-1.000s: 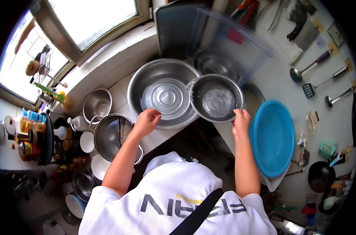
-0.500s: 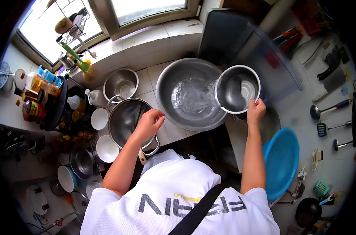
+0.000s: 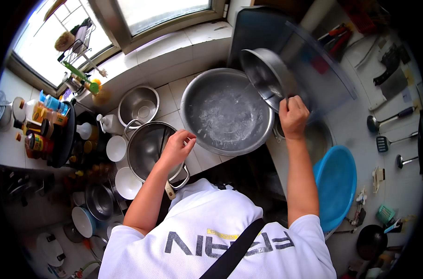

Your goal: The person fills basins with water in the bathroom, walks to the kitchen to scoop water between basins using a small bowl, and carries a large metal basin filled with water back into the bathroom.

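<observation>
Gripping the near rim of a round, silvery metal basin point(image 3: 281, 69), the right hand point(image 3: 294, 114) has its fingers closed and holds it tipped steeply over the right side of a wide, deep, grey metal basin point(image 3: 189, 121). Bubbly, rippled water covers the wide basin's floor, so the step in hand looks like pouring out; whether any water is left in the tipped basin cannot be told. The next move probably calls for a firm rim grip and the lip kept inside the wide basin's edge. The left hand point(image 3: 176, 144) seems empty, fingers loosely curled, above a two-handled stainless pot point(image 3: 139, 149); contact is unclear.

Large dark capitals on the white shirt point(image 3: 216, 209) appear inverted; F and N seem readable, while a black strap point(image 3: 234, 251) crosses the lettering. Labels on the clustered sauce bottles point(image 3: 39, 142) are too small to read.
</observation>
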`<state>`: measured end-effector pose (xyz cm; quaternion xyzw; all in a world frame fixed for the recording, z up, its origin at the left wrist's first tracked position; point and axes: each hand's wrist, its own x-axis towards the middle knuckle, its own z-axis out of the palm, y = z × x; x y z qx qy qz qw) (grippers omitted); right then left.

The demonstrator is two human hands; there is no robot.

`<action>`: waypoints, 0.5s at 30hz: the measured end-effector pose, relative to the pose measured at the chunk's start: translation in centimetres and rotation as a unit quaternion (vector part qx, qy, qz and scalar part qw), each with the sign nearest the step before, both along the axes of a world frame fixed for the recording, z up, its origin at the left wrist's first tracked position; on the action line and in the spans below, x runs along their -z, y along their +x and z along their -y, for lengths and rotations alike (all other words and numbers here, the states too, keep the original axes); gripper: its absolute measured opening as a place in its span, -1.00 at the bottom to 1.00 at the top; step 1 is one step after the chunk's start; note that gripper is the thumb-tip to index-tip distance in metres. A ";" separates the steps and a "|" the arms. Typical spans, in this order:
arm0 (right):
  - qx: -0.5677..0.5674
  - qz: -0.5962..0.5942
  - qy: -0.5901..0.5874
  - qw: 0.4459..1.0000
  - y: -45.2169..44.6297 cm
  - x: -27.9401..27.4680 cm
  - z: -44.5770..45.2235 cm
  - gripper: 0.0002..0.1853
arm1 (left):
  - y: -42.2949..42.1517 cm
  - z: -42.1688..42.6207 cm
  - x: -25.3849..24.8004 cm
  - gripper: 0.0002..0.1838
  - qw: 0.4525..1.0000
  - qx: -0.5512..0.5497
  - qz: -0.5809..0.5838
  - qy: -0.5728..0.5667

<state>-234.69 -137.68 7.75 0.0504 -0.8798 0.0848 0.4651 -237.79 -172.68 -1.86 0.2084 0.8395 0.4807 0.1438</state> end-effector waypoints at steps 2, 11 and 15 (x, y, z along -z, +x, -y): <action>-0.036 0.004 0.039 0.999 1.4 -0.7 -0.1 -0.72 | 0.0 -1.1 -0.2 -0.82 1.000 0.018 0.002 -0.002; 0.200 -0.068 0.111 0.971 16.8 -5.2 -7.7 -0.70 | 0.9 -9.3 0.3 -0.83 0.989 0.144 -0.007 0.007; 0.398 -0.061 0.133 0.906 28.0 -5.4 -12.9 -0.71 | 2.4 -14.6 0.2 -0.85 0.976 0.219 -0.001 -0.001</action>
